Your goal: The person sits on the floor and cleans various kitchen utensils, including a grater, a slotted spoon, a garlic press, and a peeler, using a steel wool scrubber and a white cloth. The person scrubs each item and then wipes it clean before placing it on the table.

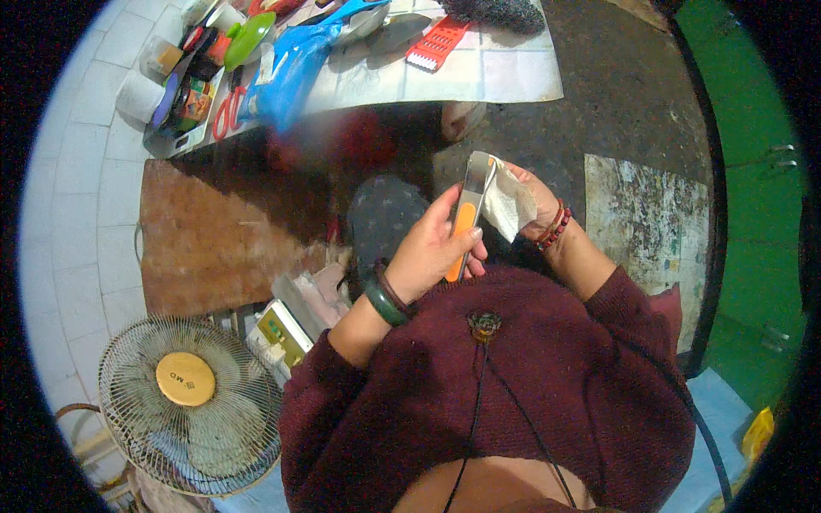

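Observation:
My left hand [436, 240] is closed around a long, narrow grey tool with an orange grip panel [464, 224]. It is held tilted in front of my chest, its far end pointing away from me; I cannot tell its exact kind. A crumpled white textured cloth or paper towel [510, 204] is in my right hand [537, 192], against the far end of the tool. Most of the right fingers are hidden behind the towel. A dark green bangle [385, 304] circles my left wrist, and beaded bracelets [557, 231] are on the right.
Ahead stands a table with a checked white cover [513, 70], bearing a red slotted plastic grater [438, 43], a blue plastic bag [288, 70], red-handled scissors [228, 114] and a green lid [250, 42]. An electric fan [192, 404] is at lower left. Green cabinets [757, 211] line the right.

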The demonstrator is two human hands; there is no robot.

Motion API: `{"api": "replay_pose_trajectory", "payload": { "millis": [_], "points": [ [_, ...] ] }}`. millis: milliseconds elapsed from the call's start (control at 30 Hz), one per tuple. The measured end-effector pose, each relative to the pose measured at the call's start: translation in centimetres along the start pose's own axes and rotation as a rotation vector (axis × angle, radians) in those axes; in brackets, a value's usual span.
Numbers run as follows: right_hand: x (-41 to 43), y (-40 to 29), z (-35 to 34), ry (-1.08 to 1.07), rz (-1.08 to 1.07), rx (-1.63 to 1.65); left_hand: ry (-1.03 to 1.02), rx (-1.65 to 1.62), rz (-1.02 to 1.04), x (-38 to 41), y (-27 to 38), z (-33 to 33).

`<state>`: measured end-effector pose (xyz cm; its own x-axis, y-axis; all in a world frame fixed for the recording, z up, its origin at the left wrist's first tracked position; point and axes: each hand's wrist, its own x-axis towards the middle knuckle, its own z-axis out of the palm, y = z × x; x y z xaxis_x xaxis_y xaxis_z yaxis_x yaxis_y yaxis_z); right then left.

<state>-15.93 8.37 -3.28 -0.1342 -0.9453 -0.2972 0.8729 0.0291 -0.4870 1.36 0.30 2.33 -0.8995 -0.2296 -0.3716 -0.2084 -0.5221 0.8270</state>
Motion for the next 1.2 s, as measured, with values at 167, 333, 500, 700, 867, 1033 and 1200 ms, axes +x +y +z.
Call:
{"api": "replay_pose_trajectory", "payload": {
  "millis": [167, 333, 500, 700, 867, 1033, 1200],
  "points": [
    [0.1, -0.9, -1.8, 0.159, -0.237, 0.086, 0.095, -0.022, 0.070, 0.2, -0.3, -0.3],
    [-1.1, -2.0, -0.5, 0.192, -0.579, -0.424, 0.143, 0.044, 0.040, 0.6, -0.3, 0.1],
    [-0.7, -0.2, 3.3, 0.076, -1.161, -1.662, 0.165, 0.196, 0.006, 1.5, -1.0, 0.8],
    [1.8, -0.9, 1.0, 0.463, -0.965, -1.581, 0.242, 0.458, 0.032, 0.3, -0.6, 1.2],
    [2.8, -4.7, -5.9, 0.792, -0.778, -0.912, 0.218, 0.483, 0.133, -0.7, 0.5, 2.3],
    [-1.3, -3.1, 1.4, 0.419, -0.727, -0.706, 0.219, 0.412, 0.086, -0.3, 0.2, 2.0],
    [-1.5, 0.1, 3.5, 0.028, -1.049, -1.465, 0.157, 0.360, 0.046, -0.3, 0.7, 2.2]
  ]
}}
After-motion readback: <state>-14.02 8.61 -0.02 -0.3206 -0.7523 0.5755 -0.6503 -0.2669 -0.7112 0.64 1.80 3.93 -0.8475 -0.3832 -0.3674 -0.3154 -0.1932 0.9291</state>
